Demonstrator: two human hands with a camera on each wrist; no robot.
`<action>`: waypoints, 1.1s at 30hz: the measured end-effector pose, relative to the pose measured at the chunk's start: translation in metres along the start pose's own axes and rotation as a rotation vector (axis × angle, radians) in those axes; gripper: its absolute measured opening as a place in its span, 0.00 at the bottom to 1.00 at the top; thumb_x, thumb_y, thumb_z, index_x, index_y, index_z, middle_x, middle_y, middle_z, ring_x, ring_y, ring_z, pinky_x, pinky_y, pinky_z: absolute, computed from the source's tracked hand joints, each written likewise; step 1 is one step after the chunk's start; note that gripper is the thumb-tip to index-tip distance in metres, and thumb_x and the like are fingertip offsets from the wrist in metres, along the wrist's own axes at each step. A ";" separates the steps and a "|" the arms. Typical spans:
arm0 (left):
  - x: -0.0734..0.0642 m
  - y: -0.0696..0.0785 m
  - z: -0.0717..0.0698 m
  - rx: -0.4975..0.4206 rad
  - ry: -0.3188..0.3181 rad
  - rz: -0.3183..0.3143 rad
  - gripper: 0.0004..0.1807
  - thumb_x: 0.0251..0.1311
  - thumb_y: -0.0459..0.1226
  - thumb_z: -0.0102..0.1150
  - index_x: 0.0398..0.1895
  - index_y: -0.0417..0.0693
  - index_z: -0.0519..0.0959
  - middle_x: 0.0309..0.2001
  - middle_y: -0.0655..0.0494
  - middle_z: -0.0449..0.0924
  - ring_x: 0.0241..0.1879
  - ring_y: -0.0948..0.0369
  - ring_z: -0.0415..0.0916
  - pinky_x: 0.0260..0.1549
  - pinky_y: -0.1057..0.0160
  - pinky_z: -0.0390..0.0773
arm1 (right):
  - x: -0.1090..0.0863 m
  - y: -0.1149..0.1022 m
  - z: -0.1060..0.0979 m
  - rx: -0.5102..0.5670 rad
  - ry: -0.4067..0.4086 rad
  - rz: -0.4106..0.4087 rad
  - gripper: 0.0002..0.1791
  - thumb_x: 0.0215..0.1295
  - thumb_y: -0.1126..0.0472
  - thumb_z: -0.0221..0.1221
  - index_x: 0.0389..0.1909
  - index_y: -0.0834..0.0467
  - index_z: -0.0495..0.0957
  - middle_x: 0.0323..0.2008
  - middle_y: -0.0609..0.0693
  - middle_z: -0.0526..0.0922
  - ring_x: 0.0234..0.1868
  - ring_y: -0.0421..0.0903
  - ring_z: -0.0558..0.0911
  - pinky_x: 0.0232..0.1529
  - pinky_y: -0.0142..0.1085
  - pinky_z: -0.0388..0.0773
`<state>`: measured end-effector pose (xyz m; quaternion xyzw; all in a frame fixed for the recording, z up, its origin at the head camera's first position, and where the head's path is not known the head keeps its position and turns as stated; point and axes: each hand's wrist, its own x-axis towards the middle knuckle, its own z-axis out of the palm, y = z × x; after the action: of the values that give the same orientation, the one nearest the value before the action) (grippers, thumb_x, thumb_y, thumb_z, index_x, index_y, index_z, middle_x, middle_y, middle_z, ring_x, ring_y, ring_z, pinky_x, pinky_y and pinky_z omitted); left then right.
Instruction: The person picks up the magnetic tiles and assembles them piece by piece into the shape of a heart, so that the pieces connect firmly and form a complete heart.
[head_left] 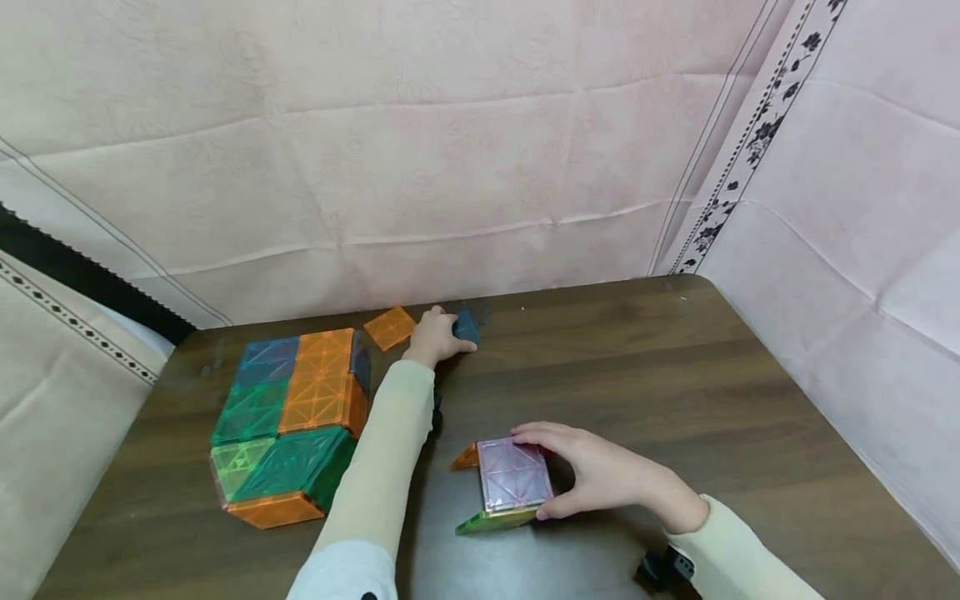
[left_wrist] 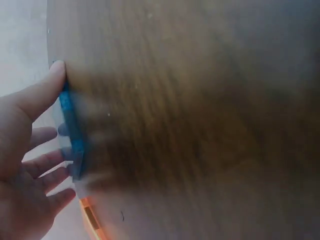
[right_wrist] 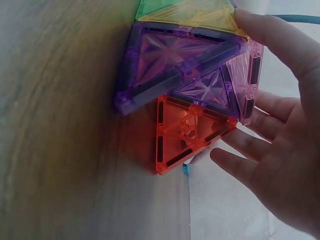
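Toward the table's far edge, my left hand holds a blue magnetic tile. In the left wrist view, the thumb meets one end of the blue tile and the fingers reach behind its other end. My right hand grips a small magnetic tile structure, thumb at its near side and fingers over its far side. This structure has a pale purple square on top, with orange and green pieces sticking out. The right wrist view shows its purple triangle and red triangle from the side.
A larger block of blue, green and orange magnetic tiles stands on the left of the brown wooden table. Beside my left hand lies a flat orange tile. Pale patterned cloth hangs behind the table.
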<state>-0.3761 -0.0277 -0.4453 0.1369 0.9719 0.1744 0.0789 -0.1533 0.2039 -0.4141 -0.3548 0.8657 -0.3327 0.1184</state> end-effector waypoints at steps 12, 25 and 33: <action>-0.042 0.026 -0.007 -0.033 -0.015 0.146 0.49 0.43 0.58 0.71 0.66 0.39 0.69 0.60 0.42 0.67 0.56 0.48 0.68 0.54 0.51 0.74 | -0.006 0.001 -0.007 -0.062 0.018 0.026 0.42 0.53 0.43 0.69 0.68 0.51 0.65 0.68 0.47 0.66 0.67 0.48 0.67 0.61 0.49 0.69; -0.139 0.021 -0.026 -0.314 0.147 0.351 0.43 0.40 0.52 0.70 0.61 0.39 0.73 0.49 0.55 0.69 0.42 0.60 0.71 0.39 0.59 0.78 | -0.005 0.002 -0.002 -0.079 0.040 0.013 0.42 0.52 0.41 0.69 0.67 0.50 0.66 0.67 0.47 0.67 0.66 0.48 0.69 0.60 0.49 0.70; -0.198 0.003 -0.017 -0.318 -0.033 0.503 0.41 0.42 0.49 0.70 0.61 0.41 0.71 0.52 0.60 0.65 0.43 0.64 0.70 0.42 0.59 0.78 | 0.001 0.004 0.002 -0.068 0.031 -0.019 0.42 0.53 0.41 0.69 0.67 0.51 0.66 0.67 0.48 0.68 0.65 0.48 0.69 0.60 0.48 0.71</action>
<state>-0.1909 -0.0879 -0.4075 0.3621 0.8666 0.3363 0.0693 -0.1551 0.2036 -0.4183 -0.3618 0.8748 -0.3096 0.0898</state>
